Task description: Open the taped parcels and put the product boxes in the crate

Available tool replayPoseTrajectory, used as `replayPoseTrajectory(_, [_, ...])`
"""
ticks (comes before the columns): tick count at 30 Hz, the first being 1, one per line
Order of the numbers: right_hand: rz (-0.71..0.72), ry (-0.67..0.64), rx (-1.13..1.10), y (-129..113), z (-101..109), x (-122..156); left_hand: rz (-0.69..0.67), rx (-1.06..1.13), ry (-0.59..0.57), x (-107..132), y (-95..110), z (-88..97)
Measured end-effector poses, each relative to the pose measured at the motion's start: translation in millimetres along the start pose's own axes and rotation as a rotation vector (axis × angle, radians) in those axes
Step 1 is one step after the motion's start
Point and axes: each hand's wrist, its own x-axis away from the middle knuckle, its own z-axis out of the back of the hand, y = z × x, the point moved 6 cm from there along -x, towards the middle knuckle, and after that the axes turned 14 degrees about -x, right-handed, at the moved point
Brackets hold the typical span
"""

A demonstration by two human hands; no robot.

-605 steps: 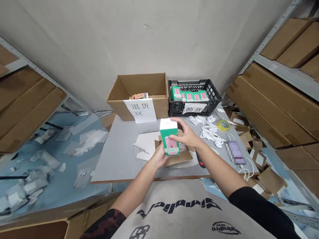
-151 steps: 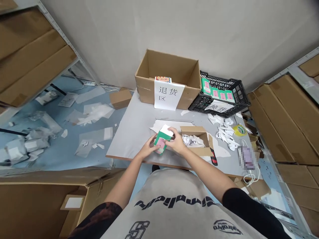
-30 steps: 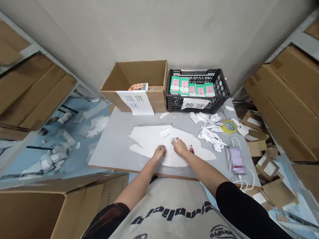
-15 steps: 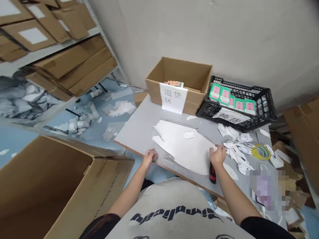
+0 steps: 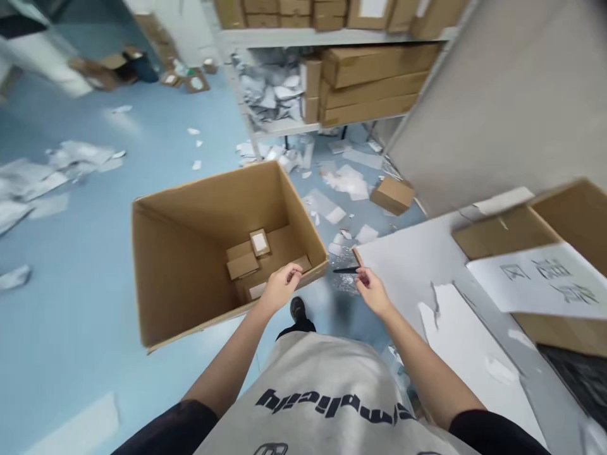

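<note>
A large cardboard carton (image 5: 199, 199) stands open on the floor at my left, with several small brown boxes (image 5: 243, 265) at its bottom. My left hand (image 5: 281, 289) hovers at the carton's near right corner, its fingers loosely bent and nothing visible in them. Whether it touches the rim I cannot tell. In my right hand (image 5: 373, 292) is a utility knife (image 5: 346, 270), its dark slim end pointing left across the gap between carton and table. The right hand is by the corner of the grey table (image 5: 403, 253), where a torn white sheet (image 5: 474, 354) lies.
On the table at right stands another open carton (image 5: 502, 234) with a handwritten paper sign (image 5: 545, 278). Behind, a shelf rack (image 5: 341, 38) holds long boxes (image 5: 374, 85) and grey-white bags. Paper scraps (image 5: 348, 182) and a small box (image 5: 392, 194) litter the blue floor.
My view has swung left from the table to the floor carton. My left hand has moved from the table edge to the carton, and my right hand has carried the utility knife to the table's corner.
</note>
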Motion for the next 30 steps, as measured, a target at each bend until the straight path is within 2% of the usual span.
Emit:
replayPoseTrajectory(2, [0.032, -0.123, -0.012, -35.2, -44.1, -29.8, 0.084, -0.273, 0.026, 14.2, -42.3, 29.7])
replayPoseTrajectory(3, [0.052, -0.174, -0.003, -51.8, -63.5, -41.8, 0.127, -0.394, -0.003, 23.4, -60.5, 35.2])
replayPoseTrajectory(5, [0.105, -0.280, 0.046, -81.0, -98.9, -62.0, 0.200, -0.537, -0.117, 43.7, -88.3, 31.2])
replayPoseTrajectory(7, [0.163, -0.423, 0.115, -101.8, -133.2, -79.9, 0.239, -0.555, -0.201, 62.2, -102.1, 18.4])
replayPoseTrajectory(9, [0.197, -0.591, 0.207, -109.9, -168.3, -99.4, 0.256, -0.525, -0.197, 73.9, -105.5, 8.2])
replayPoseTrajectory(12, [0.197, -0.827, 0.397, -94.9, -226.9, -137.3, 0.269, -0.438, -0.161, 78.1, -107.0, 3.0])
replayPoseTrajectory(14, [0.150, -0.971, 0.580, -65.6, -272.0, -166.1, 0.283, -0.365, -0.181, 74.7, -110.1, 4.8])
replayPoseTrajectory(16, [0.052, -1.089, 0.782, -22.3, -317.6, -193.4, 0.294, -0.301, -0.219, 68.2, -113.6, 9.9])
replayPoseTrajectory(18, [-0.022, -1.127, 0.878, 25.7, -358.9, -216.8, 0.294, -0.238, -0.271, 59.6, -116.8, 15.8])
replayPoseTrajectory(20, [-0.089, -1.112, 0.950, 79.7, -389.7, -233.2, 0.275, -0.172, -0.340, 51.1, -122.6, 19.5])
replayPoseTrajectory(22, [-0.148, -1.075, 1.011, 137.1, -407.9, -241.4, 0.252, -0.115, -0.381, 45.2, -135.7, 20.8])
replayPoseTrajectory(24, [-0.187, -1.056, 1.041, 194.0, -416.9, -241.7, 0.242, -0.092, -0.405, 45.8, -160.0, 17.6])
replayPoseTrajectory(27, [-0.237, -1.051, 1.057, 272.5, -420.4, -234.5, 0.248, -0.156, -0.437, 62.3, -212.4, 2.5])
replayPoseTrajectory(30, [-0.231, -1.095, 1.038, 336.2, -423.6, -223.7, 0.266, -0.257, -0.388, 86.8, -260.2, -12.0])
